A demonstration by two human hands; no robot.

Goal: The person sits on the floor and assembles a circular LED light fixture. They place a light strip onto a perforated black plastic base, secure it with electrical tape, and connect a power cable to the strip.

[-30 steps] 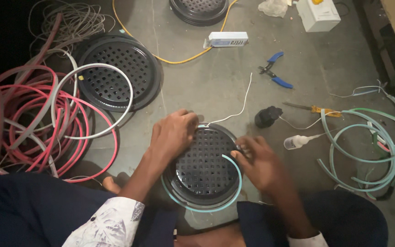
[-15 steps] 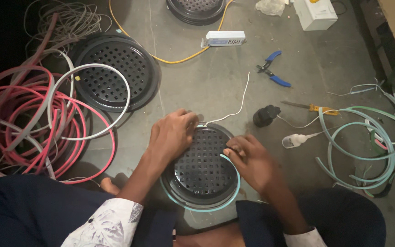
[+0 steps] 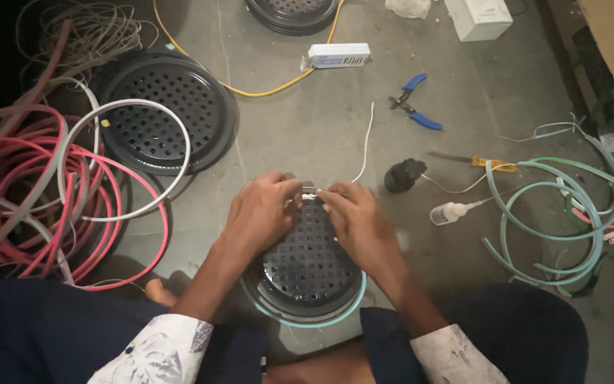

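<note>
Both hands meet at the far rim of a round black perforated disc (image 3: pixel 307 267). The left hand (image 3: pixel 261 213) and right hand (image 3: pixel 357 217) press fingertips together, pinching the end of a pale teal strip (image 3: pixel 335 318) where a thin white wire (image 3: pixel 365 142) joins it. The wire runs away from the person across the grey floor (image 3: pixel 300 135). The disc lies flat at the floor's near edge, between the knees; being round, it shows no long axis. Blue-handled pliers (image 3: pixel 412 103) lie well beyond.
</note>
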